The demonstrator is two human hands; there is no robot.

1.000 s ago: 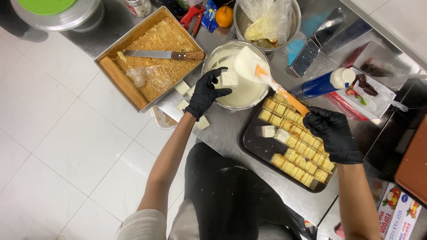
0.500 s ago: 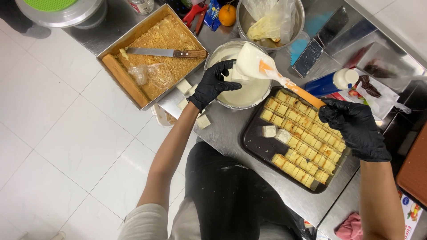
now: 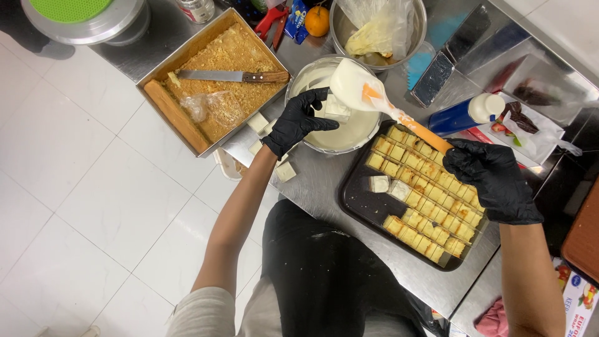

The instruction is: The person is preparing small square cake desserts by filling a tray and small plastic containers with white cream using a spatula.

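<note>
Two gloved hands work: left hand pinches a coated cube, right hand grips the spatula.

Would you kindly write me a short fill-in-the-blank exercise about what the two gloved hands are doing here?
1. The right hand holds a spatula by its ____ handle.
2. The left hand holds a cake cube over the metal bowl of ____ cream.
3. On the crumbs in the square pan lies a ____ with a wooden handle.
4. Both hands wear ____ gloves.

Missing words: orange; white; knife; black
</note>
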